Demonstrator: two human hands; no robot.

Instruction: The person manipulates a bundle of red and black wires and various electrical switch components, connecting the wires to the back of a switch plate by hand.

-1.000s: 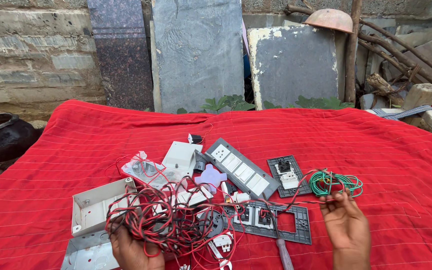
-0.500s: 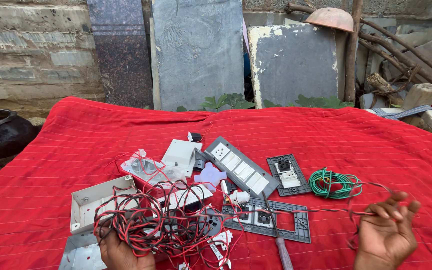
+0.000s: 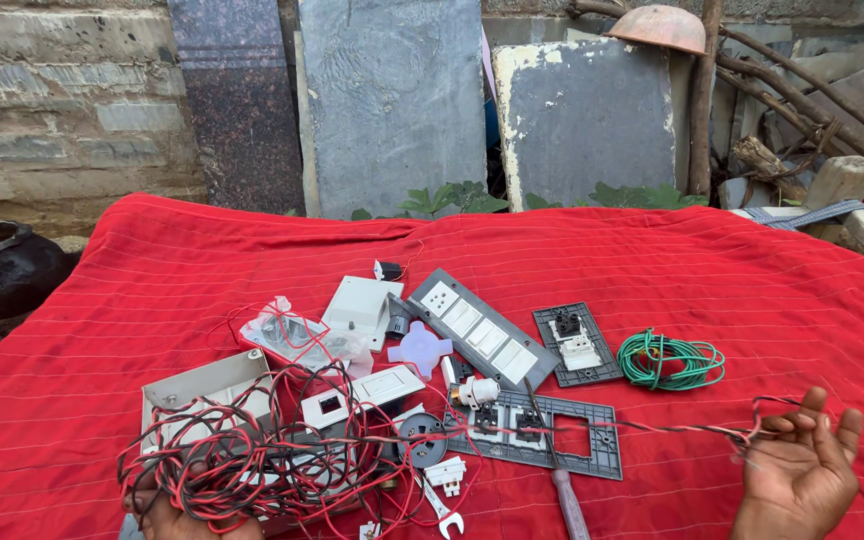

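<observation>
Right hand (image 3: 797, 480) lies palm up, fingers (image 3: 814, 410) spread and loosely curled, the red-and-black wire (image 3: 652, 428) draped across them and running off toward the tangled wire bundle (image 3: 252, 455). Left hand (image 3: 167, 515) sits under that bundle, its fingers hidden, so grip unclear. Just beyond the right fingers lies a green wire coil (image 3: 672, 360) on the red cloth (image 3: 552, 250).

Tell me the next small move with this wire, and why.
Probably keep drawing the right hand outward. It holds the end of a red and black wire stretched across the grey switch frame, while the rest is a tangled bundle over the left hand.
</observation>
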